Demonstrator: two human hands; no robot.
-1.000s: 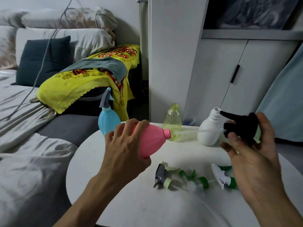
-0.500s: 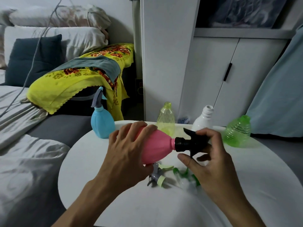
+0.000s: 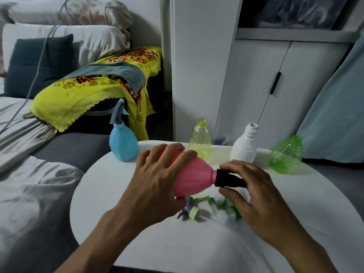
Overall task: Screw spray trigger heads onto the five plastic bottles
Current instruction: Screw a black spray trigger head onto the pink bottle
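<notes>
Standing at the far left of the tabletop (image 3: pixel 118 194), blue bottle (image 3: pixel 123 143) with its top on already. Lying sideways in the air over the middle, pink bottle (image 3: pixel 192 179), left hand (image 3: pixel 157 186) fingers wrapped tight round its fat part; next, black spray top (image 3: pixel 229 179) on its neck, right hand (image 3: pixel 256 196) fingers pinched shut round it. Could go on crooked and jam if tilted while turning; yellow bottle (image 3: pixel 200 139), white bottle (image 3: pixel 245 146), green bottle (image 3: pixel 286 154) behind, open, easy to knock.
</notes>
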